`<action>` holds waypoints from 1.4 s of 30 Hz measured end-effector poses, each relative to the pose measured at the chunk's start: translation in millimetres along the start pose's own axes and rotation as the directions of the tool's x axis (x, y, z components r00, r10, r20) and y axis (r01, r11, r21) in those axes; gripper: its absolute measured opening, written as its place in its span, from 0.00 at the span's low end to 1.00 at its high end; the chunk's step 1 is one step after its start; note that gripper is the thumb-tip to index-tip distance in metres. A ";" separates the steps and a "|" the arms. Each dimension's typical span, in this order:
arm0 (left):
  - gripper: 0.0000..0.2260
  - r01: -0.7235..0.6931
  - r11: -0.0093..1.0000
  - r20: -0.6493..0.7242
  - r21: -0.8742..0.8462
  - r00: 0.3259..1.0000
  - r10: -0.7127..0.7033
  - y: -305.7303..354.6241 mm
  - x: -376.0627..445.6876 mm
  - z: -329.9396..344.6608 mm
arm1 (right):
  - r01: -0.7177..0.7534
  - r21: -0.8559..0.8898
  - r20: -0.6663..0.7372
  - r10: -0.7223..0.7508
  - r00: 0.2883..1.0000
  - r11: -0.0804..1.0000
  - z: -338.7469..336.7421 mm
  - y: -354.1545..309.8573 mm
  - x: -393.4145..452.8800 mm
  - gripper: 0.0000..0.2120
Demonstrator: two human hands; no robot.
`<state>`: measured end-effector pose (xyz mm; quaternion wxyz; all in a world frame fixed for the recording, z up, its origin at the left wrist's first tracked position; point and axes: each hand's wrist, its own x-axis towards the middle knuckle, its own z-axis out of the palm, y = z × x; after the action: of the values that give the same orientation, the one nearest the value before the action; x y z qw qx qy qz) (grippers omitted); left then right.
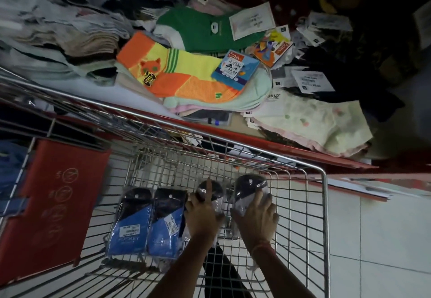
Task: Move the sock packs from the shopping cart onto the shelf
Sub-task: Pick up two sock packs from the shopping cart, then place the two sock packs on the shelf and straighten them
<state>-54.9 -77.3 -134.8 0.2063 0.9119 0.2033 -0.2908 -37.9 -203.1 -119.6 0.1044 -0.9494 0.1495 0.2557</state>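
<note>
Glossy clear plastic wraps every sock pack in the shopping cart (324, 204), and that slick film is the main hazard. The left hand (203, 213) lies on one dark pack (215, 193), forefinger stretched along its top and the other fingers (193, 201) curled at its near edge; the right hand (256, 216) spreads its fingers (268, 202) over a second dark pack (247, 187). Both hands look to be closing on their packs, though whether either grip is firm I cannot tell, since the undersides are hidden.

Judged from here, a pack pinched only by its film could slide out as it is lifted, dropping back onto the wire floor. The packs are flat and thin, so a corner or the hang-hole tab could catch in the mesh or against the rim beyond the fingertips. Lifting two at once leaves no free hand to steady either.

To the left of the left hand's fingers lie two more packs, the blue pack (126, 223) and its twin (166, 223), side by side and touching, with stiff blue card sleeves and white labels. They are still to be moved.

Beyond the fingertips, past the cart's far rim, the shelf (279, 142) with its red edge is heaped with soft knitted socks: an orange and yellow pair (177, 74), a green pair (198, 29), pale folded ones and loose paper tags. That pile is uneven and yielding, so a smooth flat pack set on top could slip toward the edge and fall between shelf and cart.
</note>
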 end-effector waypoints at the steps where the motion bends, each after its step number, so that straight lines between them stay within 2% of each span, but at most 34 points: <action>1: 0.48 0.007 1.000 0.015 -0.014 1.000 -0.007 -0.5 0.7 -1.6 | -0.014 0.001 0.013 0.014 1.000 1.000 -1.2 -2.5 2.2 0.46; 4: 0.48 0.007 0.997 0.027 -0.080 1.000 -0.005 -4.0 4.1 -10.0 | -0.006 0.029 0.051 0.004 0.999 1.000 -7.3 -6.6 7.9 0.50; 8: 0.49 -0.027 0.985 0.009 -0.170 1.000 0.029 -10.2 -9.1 -29.3 | 0.035 0.046 0.078 -0.038 0.996 0.998 -22.9 -11.1 3.7 0.50; 11: 0.49 -0.056 0.958 -0.030 -0.282 0.998 0.050 -13.7 -25.3 -52.9 | 0.081 0.113 0.021 -0.084 0.996 0.990 -36.5 -15.8 -13.8 0.49; 17: 0.50 -0.162 0.915 -0.156 -0.368 0.982 0.111 -22.0 -57.3 -115.7 | 0.204 0.214 -0.160 -0.172 0.972 0.955 -82.5 -32.7 -63.8 0.52; 23: 0.48 -0.374 0.842 -0.333 -0.388 0.909 0.250 -22.8 -86.4 -191.6 | 0.299 0.312 -0.345 -0.185 0.920 0.902 -146.8 -57.9 -113.5 0.50; 28: 0.48 -0.471 0.832 -0.490 -0.293 0.821 0.292 -18.4 -110.4 -253.2 | 0.436 0.353 -0.460 -0.253 0.851 0.827 -196.5 -72.0 -143.8 0.48; 32: 0.47 -0.569 0.784 -0.621 -0.250 0.715 0.321 -7.8 -125.8 -303.5 | 0.559 0.319 -0.622 -0.277 0.733 0.765 -247.5 -87.9 -160.2 0.47; 37: 0.47 -0.658 0.739 -0.777 -0.143 0.537 0.328 22.2 -141.7 -373.7 | 0.671 0.256 -0.782 -0.259 0.567 0.696 -314.9 -112.2 -169.2 0.45; 42: 0.45 -0.767 0.640 -0.918 -0.047 0.286 0.275 62.2 -164.0 -449.9 | 0.779 0.183 -0.912 -0.193 0.363 0.600 -391.9 -136.6 -177.8 0.43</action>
<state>53.7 52.3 317.5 0.3856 0.8547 0.0171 0.3471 39.6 -142.2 321.0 0.3896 -0.8587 -0.0589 -0.3275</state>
